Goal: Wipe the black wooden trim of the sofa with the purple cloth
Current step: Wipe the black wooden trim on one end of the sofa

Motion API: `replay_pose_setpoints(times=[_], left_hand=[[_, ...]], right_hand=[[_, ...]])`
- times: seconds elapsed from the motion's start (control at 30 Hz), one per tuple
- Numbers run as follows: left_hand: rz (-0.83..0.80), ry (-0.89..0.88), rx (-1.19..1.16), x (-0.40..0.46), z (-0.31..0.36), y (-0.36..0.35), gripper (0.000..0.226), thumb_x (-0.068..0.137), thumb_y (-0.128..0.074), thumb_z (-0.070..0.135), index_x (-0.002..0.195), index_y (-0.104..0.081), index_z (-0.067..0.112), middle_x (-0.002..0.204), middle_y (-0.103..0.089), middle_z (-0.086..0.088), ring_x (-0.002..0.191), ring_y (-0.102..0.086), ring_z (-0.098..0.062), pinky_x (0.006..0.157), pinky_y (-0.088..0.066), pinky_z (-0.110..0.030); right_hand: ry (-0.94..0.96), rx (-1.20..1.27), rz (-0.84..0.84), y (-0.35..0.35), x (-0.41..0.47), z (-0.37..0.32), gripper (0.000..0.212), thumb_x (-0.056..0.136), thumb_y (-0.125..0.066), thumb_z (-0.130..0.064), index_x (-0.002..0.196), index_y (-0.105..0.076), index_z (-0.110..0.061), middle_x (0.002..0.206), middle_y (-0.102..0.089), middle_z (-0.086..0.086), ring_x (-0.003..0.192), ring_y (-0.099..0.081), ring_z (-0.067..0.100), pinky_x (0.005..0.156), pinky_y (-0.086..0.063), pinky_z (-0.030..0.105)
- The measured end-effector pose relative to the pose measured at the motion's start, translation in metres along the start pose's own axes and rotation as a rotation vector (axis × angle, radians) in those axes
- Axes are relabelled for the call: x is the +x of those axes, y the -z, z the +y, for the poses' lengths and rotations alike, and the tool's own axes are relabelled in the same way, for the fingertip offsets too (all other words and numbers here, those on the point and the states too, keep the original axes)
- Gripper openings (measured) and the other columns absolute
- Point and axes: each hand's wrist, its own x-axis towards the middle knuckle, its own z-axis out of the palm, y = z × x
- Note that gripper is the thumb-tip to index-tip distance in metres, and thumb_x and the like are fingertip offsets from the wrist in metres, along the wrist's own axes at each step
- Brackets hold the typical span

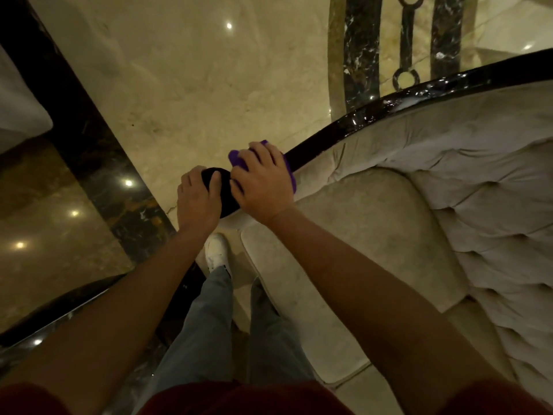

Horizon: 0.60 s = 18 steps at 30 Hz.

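Note:
The sofa's black wooden trim [389, 104] curves from the upper right down to a rounded arm end [223, 193] at the centre of the view. My right hand [263, 184] presses the purple cloth [236, 158] flat onto the trim just above that end; only the cloth's edges show around my fingers. My left hand [196, 200] grips the rounded black arm end beside it. White foam or wet streaks glisten on the trim farther up to the right.
The beige tufted sofa back [478, 205] and seat cushion [374, 235] fill the right side. Polished marble floor [194, 70] with dark inlay bands lies ahead and to the left. My legs and a white shoe [217, 253] stand against the sofa's front corner.

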Motion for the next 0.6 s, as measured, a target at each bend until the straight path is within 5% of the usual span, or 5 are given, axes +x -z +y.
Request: replay_pose_setpoints(times=[0.13,0.23,0.43,0.6], left_hand=[[-0.062,0.056,-0.093,0.003,0.003,0.009,0.050,0.108,-0.035,0.045,0.140,-0.050,0.010,0.139,-0.053,-0.018,0.127,-0.051,-0.035,0.107,-0.041,-0.046],[0.007,0.046,0.072,-0.002,0.018,0.007,0.056,0.106,-0.035,0.048,0.138,-0.053,0.006,0.137,-0.057,-0.020,0.128,-0.052,-0.038,0.108,-0.040,-0.053],[0.047,-0.240,0.258,-0.027,0.078,-0.034,0.044,0.109,-0.038,0.037,0.133,-0.062,0.008,0.145,-0.058,-0.012,0.147,-0.039,-0.033,0.123,-0.013,-0.059],[-0.014,-0.273,0.101,-0.011,0.137,-0.059,0.041,0.111,-0.034,0.029,0.116,-0.063,0.001,0.123,-0.064,-0.023,0.125,-0.051,-0.046,0.107,-0.035,-0.060]], right_hand=[[0.045,0.002,0.065,0.000,-0.002,0.019,0.022,0.096,-0.062,-0.030,0.095,-0.078,-0.014,0.122,-0.071,0.014,0.124,-0.061,0.039,0.113,-0.039,0.056],[-0.012,0.056,0.213,0.014,0.002,0.051,0.021,0.094,-0.066,-0.031,0.098,-0.077,-0.014,0.119,-0.072,0.013,0.119,-0.063,0.038,0.107,-0.043,0.051],[-0.094,0.067,0.198,0.056,0.015,0.133,0.026,0.094,-0.062,-0.031,0.105,-0.077,-0.013,0.122,-0.070,0.013,0.118,-0.063,0.035,0.108,-0.045,0.051],[-0.033,-0.005,0.094,0.072,0.025,0.162,0.023,0.093,-0.059,-0.024,0.096,-0.080,-0.013,0.129,-0.070,0.012,0.132,-0.058,0.035,0.122,-0.032,0.052]])
